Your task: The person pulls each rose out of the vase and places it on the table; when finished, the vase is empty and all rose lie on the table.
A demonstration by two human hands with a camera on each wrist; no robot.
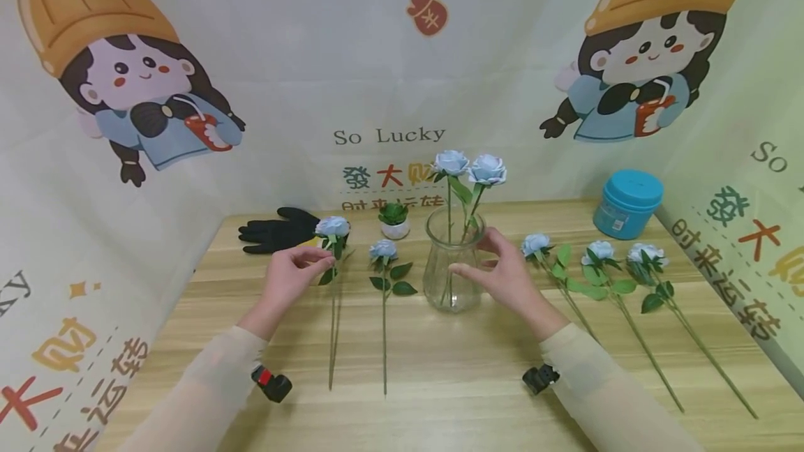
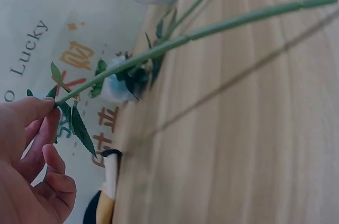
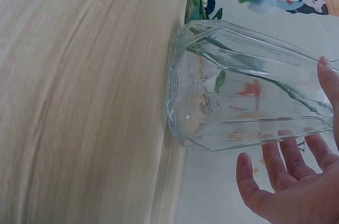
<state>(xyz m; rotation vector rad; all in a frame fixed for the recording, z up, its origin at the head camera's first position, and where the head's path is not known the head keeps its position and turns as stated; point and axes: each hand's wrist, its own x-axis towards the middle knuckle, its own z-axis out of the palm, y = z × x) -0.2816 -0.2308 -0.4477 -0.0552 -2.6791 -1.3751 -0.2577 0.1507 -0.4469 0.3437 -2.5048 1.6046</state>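
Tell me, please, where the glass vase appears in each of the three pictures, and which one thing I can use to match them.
Head view: just right of the middle, the glass vase stands upright with two blue roses.
Left wrist view: only part of it, cut off by the top edge, a little left of centre.
Right wrist view: turned sideways, in the right half.
Shared landmark: the wooden table.

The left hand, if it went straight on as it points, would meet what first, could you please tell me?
Probably the glass vase, though depth is unclear; the loose rose between it and the left hand seems lower, on the table.
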